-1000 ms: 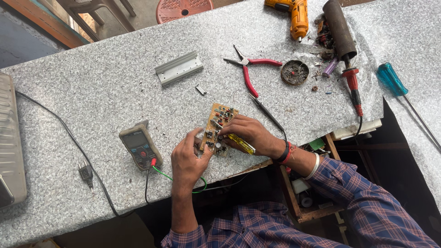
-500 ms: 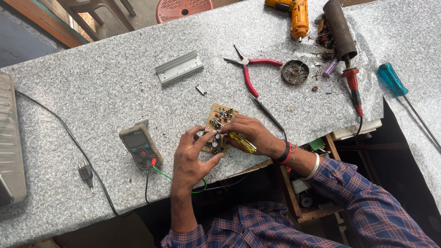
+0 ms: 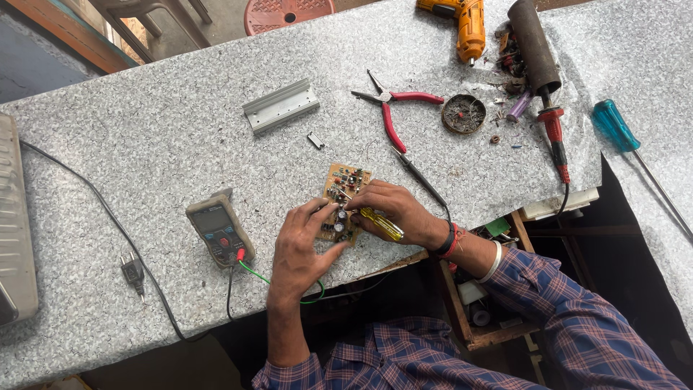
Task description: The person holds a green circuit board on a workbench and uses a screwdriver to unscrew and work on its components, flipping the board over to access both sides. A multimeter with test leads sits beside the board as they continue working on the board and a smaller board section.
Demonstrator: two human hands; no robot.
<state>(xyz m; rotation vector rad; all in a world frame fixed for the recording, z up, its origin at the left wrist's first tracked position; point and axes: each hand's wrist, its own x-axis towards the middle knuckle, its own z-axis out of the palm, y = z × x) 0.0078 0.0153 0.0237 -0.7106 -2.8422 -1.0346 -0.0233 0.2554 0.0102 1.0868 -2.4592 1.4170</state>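
Head view: circuit board (image 3: pixel 345 189) on the table (image 3: pixel 166 144) near its front edge, left hand (image 3: pixel 303 245) gripping its edge to steady it; right hand (image 3: pixel 393 209) grasps yellow screwdriver (image 3: pixel 381 223), tip hidden. Multimeter (image 3: pixel 219 229) lies just left, within reach.

Circuit board (image 3: pixel 343 198): on counter (image 3: pixel 166 144), under the fingers (image 3: pixel 321 211). Multimeter (image 3: pixel 219 230): left of them. Pliers (image 3: pixel 393 108): beyond, right.

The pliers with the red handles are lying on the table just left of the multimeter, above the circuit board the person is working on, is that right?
Not quite. The head view shows the red-handled pliers lying on the table above the circuit board, but well to the right of the multimeter, not left of it. The multimeter sits to the left of the board, near the left hand.
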